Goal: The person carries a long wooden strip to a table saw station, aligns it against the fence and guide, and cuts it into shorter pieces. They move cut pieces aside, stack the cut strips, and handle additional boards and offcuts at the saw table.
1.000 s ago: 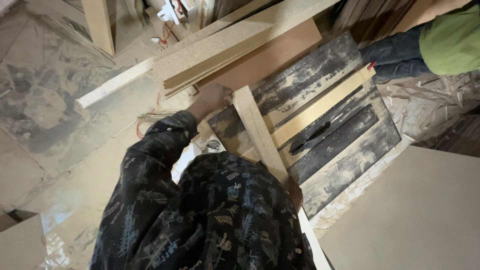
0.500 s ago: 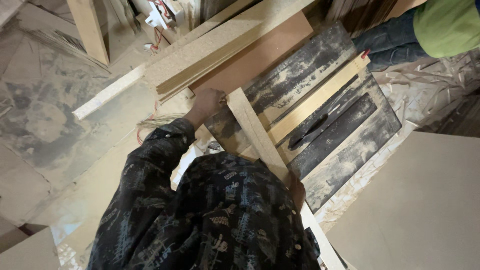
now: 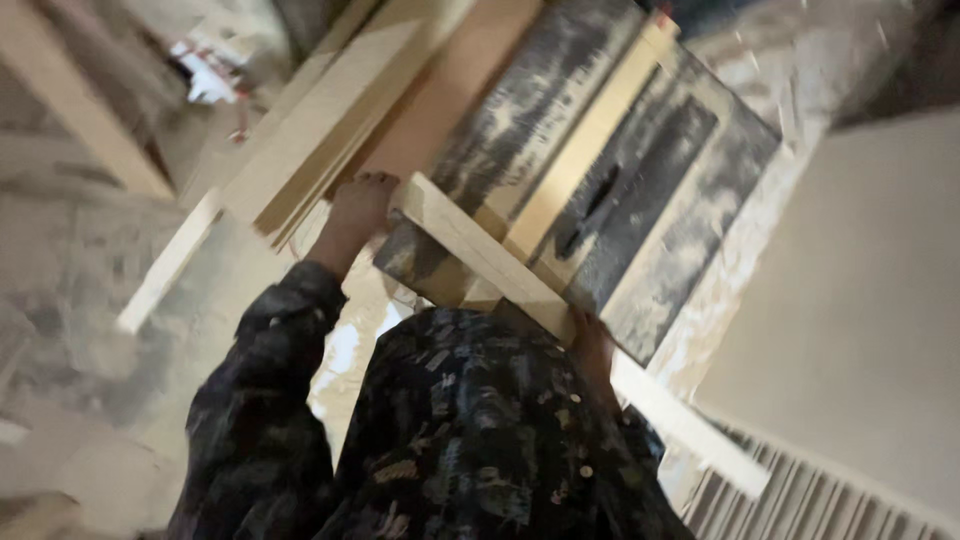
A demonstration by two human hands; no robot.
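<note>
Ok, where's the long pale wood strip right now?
Head view, centre: long pale wood strip lies diagonally over the dusty table saw, left hand at its far end.

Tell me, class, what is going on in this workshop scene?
A person in a dark patterned shirt holds a long pale wooden strip across the corner of a dusty table saw. The left hand grips the strip's far end; the right hand holds it near the body. More boards lie stacked beside the saw. The picture is blurred.
</note>
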